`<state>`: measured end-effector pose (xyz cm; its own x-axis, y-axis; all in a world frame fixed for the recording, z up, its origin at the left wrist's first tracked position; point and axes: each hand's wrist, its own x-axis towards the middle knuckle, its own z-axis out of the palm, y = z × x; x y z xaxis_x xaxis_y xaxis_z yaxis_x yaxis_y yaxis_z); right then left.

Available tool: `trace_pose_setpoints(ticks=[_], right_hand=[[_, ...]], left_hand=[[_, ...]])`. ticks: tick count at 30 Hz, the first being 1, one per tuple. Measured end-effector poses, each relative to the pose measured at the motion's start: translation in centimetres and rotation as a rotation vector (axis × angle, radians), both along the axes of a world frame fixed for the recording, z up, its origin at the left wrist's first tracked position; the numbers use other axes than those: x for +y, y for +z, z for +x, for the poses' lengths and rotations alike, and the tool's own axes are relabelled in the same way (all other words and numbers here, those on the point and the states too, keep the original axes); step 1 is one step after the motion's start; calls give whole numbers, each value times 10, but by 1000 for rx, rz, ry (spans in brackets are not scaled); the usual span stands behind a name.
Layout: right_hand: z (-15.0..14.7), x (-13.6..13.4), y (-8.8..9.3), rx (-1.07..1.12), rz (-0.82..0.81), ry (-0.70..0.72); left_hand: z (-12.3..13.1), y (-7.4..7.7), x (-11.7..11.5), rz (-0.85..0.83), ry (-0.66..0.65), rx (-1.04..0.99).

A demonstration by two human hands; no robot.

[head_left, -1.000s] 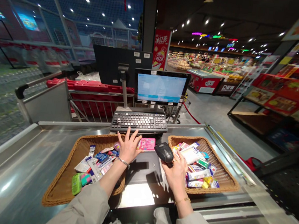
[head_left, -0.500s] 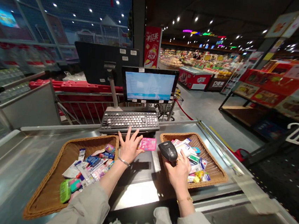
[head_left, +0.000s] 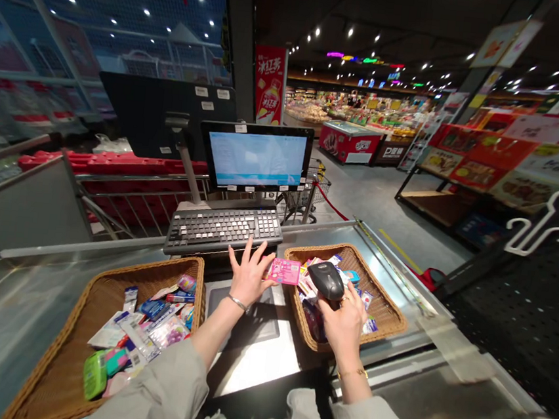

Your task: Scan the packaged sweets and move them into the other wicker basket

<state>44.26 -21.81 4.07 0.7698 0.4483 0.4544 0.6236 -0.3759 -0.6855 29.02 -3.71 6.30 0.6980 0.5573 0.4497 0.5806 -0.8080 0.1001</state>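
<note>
Between the thumb and a finger of my left hand (head_left: 249, 278) is a flat pink packet (head_left: 285, 271), its other fingers spread. It hovers just in front of the keyboard (head_left: 225, 228), near the left edge of the right wicker basket (head_left: 390, 322). My right hand (head_left: 345, 321) grips a black handheld barcode scanner (head_left: 326, 280) over that basket, which holds several small packets. The scanner's handle is mostly covered by my fingers. To the left, a second wicker basket (head_left: 56, 339) contains several small packaged items, among them a green container (head_left: 94, 375).
A lit monitor (head_left: 258, 161) stands behind the keyboard, with a second black screen (head_left: 164, 116) seen from its back. Both baskets rest on a metal counter (head_left: 264, 366). A white hook (head_left: 538, 224) hangs at the right, and boxed goods (head_left: 492, 154) are stacked beyond.
The pink packet and my left hand have moved right, to the basket's edge. The scanner has shifted slightly right over the basket. My view has turned right.
</note>
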Motion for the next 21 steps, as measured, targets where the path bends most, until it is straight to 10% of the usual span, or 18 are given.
trace_pose_setpoints(ticks=[21], right_hand=[[43, -26, -8, 99, 106, -196]], left_hand=[[100, -21, -28, -97, -48, -34]])
